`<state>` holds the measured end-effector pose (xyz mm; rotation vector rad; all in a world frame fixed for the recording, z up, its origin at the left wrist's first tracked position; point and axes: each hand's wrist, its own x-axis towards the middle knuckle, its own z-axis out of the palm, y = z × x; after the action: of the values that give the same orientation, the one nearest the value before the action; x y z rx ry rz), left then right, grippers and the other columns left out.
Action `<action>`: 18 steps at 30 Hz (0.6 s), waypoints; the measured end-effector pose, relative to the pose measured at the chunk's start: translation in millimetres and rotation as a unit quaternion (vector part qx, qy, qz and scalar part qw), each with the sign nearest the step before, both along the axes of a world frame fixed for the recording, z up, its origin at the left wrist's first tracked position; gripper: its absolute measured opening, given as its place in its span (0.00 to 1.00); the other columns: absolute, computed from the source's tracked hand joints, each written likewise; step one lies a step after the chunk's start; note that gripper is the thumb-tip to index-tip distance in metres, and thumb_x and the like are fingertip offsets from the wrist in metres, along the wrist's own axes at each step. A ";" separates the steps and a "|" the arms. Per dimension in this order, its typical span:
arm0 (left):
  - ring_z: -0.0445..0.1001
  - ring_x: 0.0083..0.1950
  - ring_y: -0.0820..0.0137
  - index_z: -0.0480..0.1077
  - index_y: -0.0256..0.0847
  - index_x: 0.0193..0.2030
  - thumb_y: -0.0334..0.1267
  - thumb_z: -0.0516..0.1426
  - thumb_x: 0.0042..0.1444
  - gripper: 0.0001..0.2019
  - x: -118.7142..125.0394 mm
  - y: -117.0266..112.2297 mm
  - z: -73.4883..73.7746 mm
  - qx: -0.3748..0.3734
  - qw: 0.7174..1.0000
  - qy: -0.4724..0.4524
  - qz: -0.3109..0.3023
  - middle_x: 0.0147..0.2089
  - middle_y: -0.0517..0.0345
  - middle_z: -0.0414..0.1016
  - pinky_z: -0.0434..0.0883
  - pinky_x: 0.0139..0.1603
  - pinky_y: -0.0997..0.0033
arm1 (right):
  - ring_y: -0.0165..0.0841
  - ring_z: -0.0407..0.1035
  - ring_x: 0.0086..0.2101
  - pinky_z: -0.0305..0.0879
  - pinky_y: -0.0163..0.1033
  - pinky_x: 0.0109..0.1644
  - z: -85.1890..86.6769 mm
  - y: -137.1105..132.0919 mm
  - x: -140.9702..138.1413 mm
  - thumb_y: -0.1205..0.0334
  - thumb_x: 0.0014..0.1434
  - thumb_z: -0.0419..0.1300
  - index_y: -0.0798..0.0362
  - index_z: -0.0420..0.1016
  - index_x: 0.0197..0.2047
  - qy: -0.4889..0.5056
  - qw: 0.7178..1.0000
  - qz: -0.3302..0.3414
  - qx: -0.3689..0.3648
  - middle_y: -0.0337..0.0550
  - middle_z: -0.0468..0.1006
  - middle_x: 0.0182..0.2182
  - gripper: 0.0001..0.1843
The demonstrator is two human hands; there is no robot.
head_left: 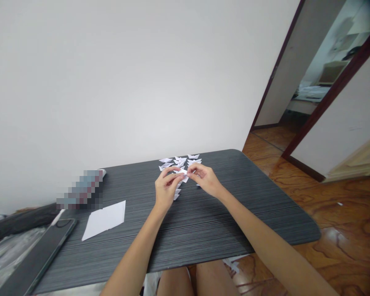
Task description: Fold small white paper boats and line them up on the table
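Observation:
My left hand (165, 188) and my right hand (206, 178) meet above the far middle of the dark striped table (203, 222). Both pinch a small folded white paper piece (183, 174) between their fingertips, just over the table top. Behind and under the hands lie several small folded white paper pieces (180, 161) in a loose cluster near the wall. A couple more show below my left hand.
A stack of white paper sheets (105, 219) lies at the left of the table. A dark phone (37, 257) rests at the left edge, with a blurred-out object (83, 189) behind it. To the right are wooden floor and an open doorway (314, 90).

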<state>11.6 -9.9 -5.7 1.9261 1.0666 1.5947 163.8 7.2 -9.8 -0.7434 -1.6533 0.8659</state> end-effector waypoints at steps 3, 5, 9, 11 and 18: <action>0.69 0.38 0.70 0.75 0.40 0.29 0.34 0.57 0.48 0.05 0.5 -1.0 0.0 0.013 1.000 0.001 0.015 0.38 0.54 0.69 0.67 0.33 0.74 | 0.30 0.64 0.32 0.62 0.36 0.37 -1.8 0.0 -1.0 0.61 0.51 0.57 0.55 0.68 0.30 0.010 1.000 -0.003 -0.005 0.40 0.69 0.28 0.06; 0.69 0.39 0.70 0.74 0.40 0.32 0.35 0.57 0.48 0.06 0.9 -0.6 -0.4 0.001 1.000 -0.018 -0.005 0.40 0.53 0.68 0.68 0.33 0.74 | 0.30 0.64 0.31 0.63 0.36 0.37 -2.9 0.4 -1.5 0.60 0.50 0.58 0.54 0.68 0.29 0.031 0.999 -0.019 -0.005 0.40 0.69 0.27 0.06; 0.70 0.40 0.69 0.73 0.40 0.36 0.36 0.57 0.47 0.08 1.3 0.6 -1.0 -0.044 0.996 -0.064 -0.052 0.41 0.53 0.69 0.70 0.38 0.71 | 0.30 0.65 0.29 0.64 0.35 0.33 -3.6 1.4 -2.0 0.58 0.49 0.59 0.54 0.68 0.27 0.072 0.996 -0.046 -0.018 0.41 0.69 0.27 0.08; 0.72 0.37 0.69 0.74 0.38 0.34 0.37 0.57 0.47 0.08 1.1 0.7 -1.2 -0.075 0.992 -0.082 -0.054 0.37 0.53 0.72 0.71 0.38 0.70 | 0.30 0.65 0.29 0.64 0.35 0.32 -3.4 1.8 -1.7 0.58 0.47 0.60 0.55 0.69 0.27 0.080 0.995 -0.044 -0.029 0.41 0.70 0.27 0.09; 0.74 0.32 0.68 0.74 0.36 0.28 0.38 0.61 0.41 0.08 -3.1 2.2 -4.0 -0.114 0.988 -0.099 0.027 0.30 0.55 0.76 0.71 0.38 0.69 | 0.29 0.66 0.29 0.65 0.35 0.33 0.1 1.4 1.7 0.62 0.44 0.62 0.55 0.71 0.30 0.102 0.993 0.017 -0.052 0.41 0.72 0.29 0.08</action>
<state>8.6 -7.8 -9.8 1.5695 1.1685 1.5784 165.5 8.6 -9.7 -0.6757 -1.4525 1.0234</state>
